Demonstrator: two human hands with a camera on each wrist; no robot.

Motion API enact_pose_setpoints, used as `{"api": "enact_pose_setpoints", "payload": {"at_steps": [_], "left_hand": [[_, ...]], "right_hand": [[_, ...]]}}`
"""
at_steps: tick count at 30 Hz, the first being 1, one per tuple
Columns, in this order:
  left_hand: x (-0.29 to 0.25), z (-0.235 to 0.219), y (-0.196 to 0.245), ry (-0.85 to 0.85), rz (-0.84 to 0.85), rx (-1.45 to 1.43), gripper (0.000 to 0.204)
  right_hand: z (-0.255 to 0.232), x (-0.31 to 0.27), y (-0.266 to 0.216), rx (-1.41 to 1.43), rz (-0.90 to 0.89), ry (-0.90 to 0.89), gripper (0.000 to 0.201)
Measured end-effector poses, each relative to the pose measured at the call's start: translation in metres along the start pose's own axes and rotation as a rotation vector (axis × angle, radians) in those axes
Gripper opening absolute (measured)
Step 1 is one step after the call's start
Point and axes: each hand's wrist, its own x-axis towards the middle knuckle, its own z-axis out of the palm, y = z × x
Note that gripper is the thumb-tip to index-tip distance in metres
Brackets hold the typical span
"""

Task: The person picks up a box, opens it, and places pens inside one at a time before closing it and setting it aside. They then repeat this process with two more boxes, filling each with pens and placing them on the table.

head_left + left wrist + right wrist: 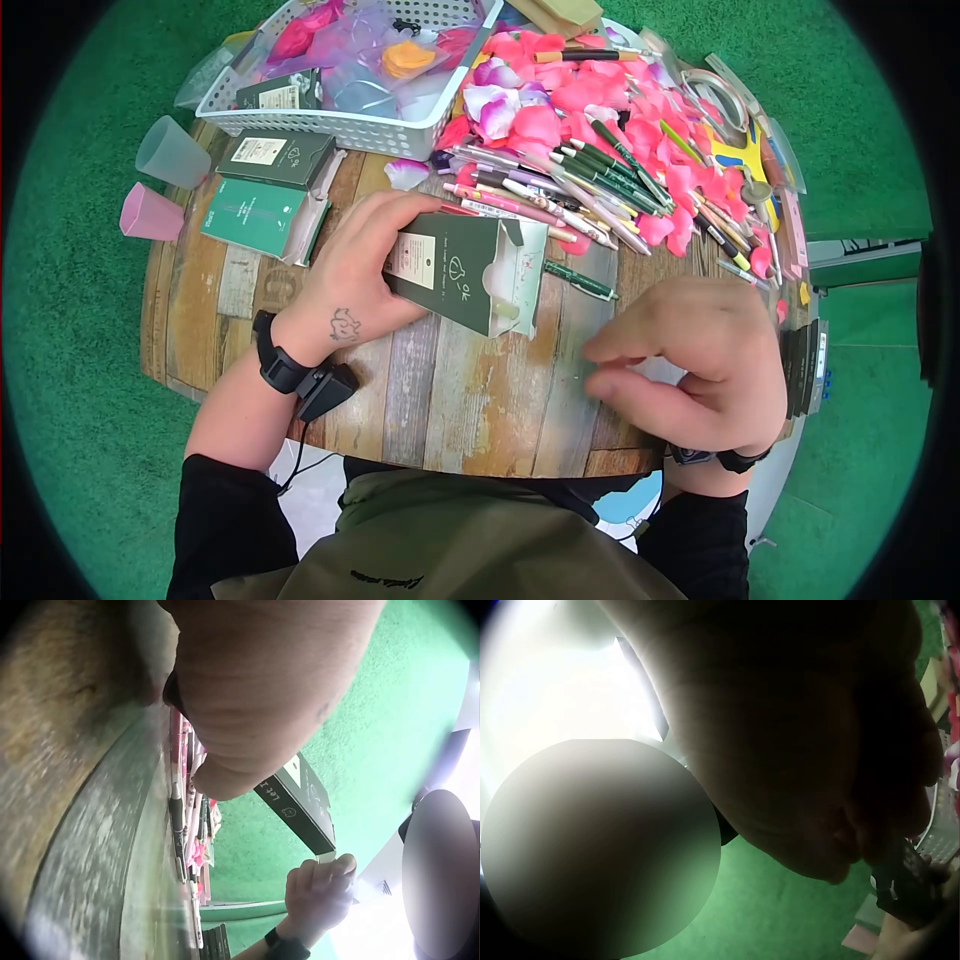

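Note:
A dark green printed box [450, 265] lies in the grip of my left hand [365, 265], thumb on the near side and fingers over the far side. Its unfastened end faces right and shows a white flap [525, 265] and a pale rod-like piece [507, 311]. My right hand [705, 360] is right of that end, apart from it, its fingers curled and thumb tip close to the index tip; nothing is visible between them. The left wrist view shows the box [300, 806] beyond my left hand [262, 697], with the curled right hand [319, 892] near its end.
Many pens [610, 175] and pink petals [535, 127] cover the table's far right. One green pen [580, 281] lies behind the box's end. At far left are a white basket [400, 135], a black box [275, 158], a green box [255, 215] and two cups [152, 212].

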Motion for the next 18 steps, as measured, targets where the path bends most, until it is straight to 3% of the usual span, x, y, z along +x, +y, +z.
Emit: {"api": "enact_pose_setpoints", "payload": {"at_steps": [8, 11, 18], "left_hand": [[0.0, 0.0, 0.001, 0.004, -0.003, -0.015, 0.07], [0.0, -0.001, 0.0, 0.002, -0.009, -0.006, 0.07], [0.0, 0.0, -0.001, 0.001, -0.006, -0.003, 0.069]], "right_hand": [[0.022, 0.002, 0.05, -0.656, 0.487, -0.247, 0.017], [0.029, 0.007, 0.068, -0.667, 0.614, -0.282, 0.022], [0.016, 0.007, 0.058, -0.599, 0.552, -0.272, 0.019]]}}
